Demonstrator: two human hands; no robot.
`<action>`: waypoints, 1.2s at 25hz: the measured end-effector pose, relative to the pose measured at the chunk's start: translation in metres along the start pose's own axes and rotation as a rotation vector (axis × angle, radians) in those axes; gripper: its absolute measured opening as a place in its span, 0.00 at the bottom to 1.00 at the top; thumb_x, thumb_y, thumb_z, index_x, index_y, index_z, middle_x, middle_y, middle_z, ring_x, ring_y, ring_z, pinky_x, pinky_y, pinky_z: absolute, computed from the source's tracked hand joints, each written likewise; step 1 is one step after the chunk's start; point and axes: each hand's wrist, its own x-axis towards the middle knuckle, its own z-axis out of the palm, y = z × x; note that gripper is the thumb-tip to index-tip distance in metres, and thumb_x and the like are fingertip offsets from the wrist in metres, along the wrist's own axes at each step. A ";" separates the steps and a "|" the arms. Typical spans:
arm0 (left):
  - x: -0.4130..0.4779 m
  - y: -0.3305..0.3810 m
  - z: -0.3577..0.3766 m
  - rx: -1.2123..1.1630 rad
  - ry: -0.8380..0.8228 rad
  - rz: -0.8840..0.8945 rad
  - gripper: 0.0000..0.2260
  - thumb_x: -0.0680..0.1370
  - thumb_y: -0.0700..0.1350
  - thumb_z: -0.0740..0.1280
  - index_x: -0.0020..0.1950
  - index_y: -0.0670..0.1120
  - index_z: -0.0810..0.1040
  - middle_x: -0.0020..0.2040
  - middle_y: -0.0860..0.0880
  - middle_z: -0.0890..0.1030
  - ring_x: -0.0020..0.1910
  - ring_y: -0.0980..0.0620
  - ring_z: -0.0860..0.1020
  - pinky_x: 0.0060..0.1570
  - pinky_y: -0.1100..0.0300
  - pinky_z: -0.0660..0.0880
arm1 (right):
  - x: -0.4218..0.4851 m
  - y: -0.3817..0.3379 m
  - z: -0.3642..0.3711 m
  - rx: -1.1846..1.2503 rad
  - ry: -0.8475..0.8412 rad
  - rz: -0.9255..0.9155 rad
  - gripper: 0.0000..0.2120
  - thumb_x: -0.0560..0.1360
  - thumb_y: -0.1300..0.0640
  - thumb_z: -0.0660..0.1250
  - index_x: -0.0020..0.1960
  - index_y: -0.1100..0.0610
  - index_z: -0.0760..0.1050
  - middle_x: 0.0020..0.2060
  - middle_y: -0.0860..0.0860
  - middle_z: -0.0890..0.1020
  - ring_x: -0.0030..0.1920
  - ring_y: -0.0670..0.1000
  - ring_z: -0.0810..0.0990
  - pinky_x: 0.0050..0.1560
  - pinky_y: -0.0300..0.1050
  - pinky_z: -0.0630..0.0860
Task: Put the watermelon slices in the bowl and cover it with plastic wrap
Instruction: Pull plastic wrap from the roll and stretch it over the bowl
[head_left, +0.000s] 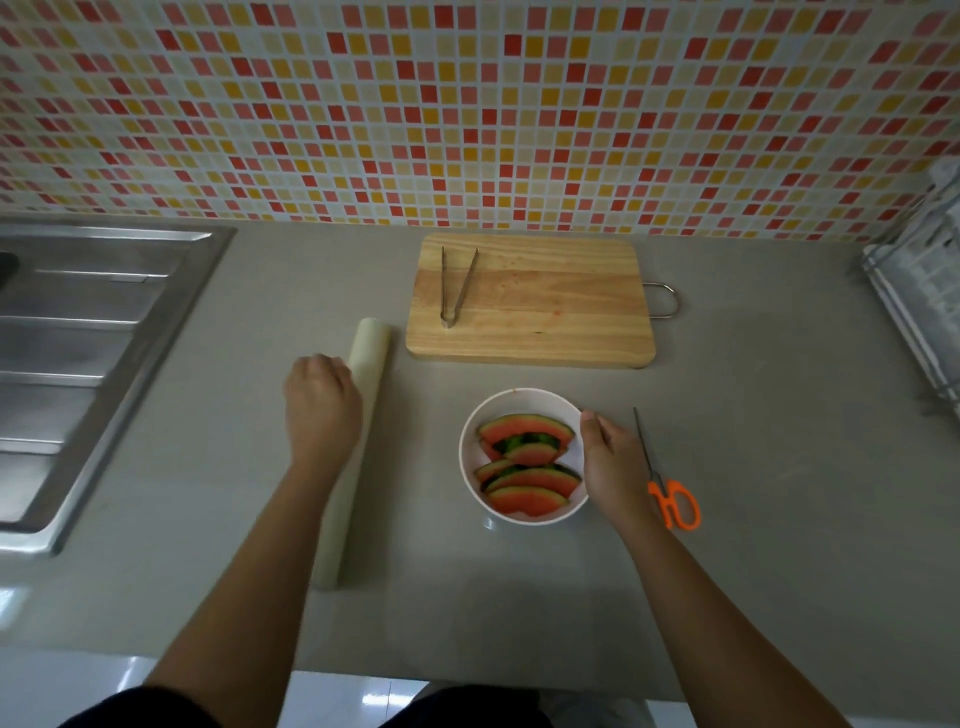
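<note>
Both forearms come up from the bottom edge, bare, spread apart in a V over the grey worktop (753, 415). Left hand (322, 410) has its back to the camera with the knuckles up and the fingers curled under. It sits right at the left side of the plastic wrap roll (369, 358), and the wrist crosses over the roll lower down. It's a bit blurry, so honestly I can't tell if it's gripping the roll or just next to it.

Right hand (613, 462) is at the right rim of the white bowl (470, 431), fingers loosely bent, one fingertip right at the rim. I can't make out whether it's actually pinching the bowl or only touching it.

Watermelon slices (524, 434) are already in the bowl, stacked overlapping, red flesh with green rind showing. No wrap over the bowl yet.

Orange-handled scissors (672, 501) lie just right of that hand. Further back there's a wooden cutting board (545, 306) with metal tongs (454, 286) lying on its left part. A steel sink (78, 338) is off to the left.
</note>
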 end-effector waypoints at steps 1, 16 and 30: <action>0.012 -0.014 -0.009 0.013 -0.058 -0.061 0.10 0.76 0.34 0.61 0.55 0.31 0.73 0.53 0.30 0.77 0.53 0.34 0.75 0.54 0.46 0.69 | 0.000 0.000 0.000 -0.004 0.006 -0.008 0.17 0.79 0.51 0.56 0.34 0.53 0.72 0.29 0.48 0.76 0.32 0.43 0.73 0.33 0.39 0.67; 0.012 0.008 -0.022 -0.431 -0.504 -0.391 0.20 0.73 0.58 0.69 0.54 0.43 0.74 0.52 0.43 0.80 0.48 0.45 0.81 0.43 0.52 0.80 | -0.011 -0.035 -0.028 0.073 0.069 -0.226 0.15 0.77 0.53 0.60 0.61 0.57 0.75 0.58 0.53 0.80 0.59 0.51 0.77 0.58 0.42 0.70; -0.012 0.130 -0.004 -0.767 -0.497 -0.204 0.15 0.71 0.57 0.72 0.46 0.49 0.72 0.54 0.42 0.80 0.49 0.46 0.82 0.37 0.56 0.80 | -0.080 -0.053 -0.030 0.494 -0.325 -0.054 0.12 0.71 0.60 0.72 0.50 0.45 0.80 0.46 0.46 0.85 0.48 0.43 0.83 0.50 0.43 0.80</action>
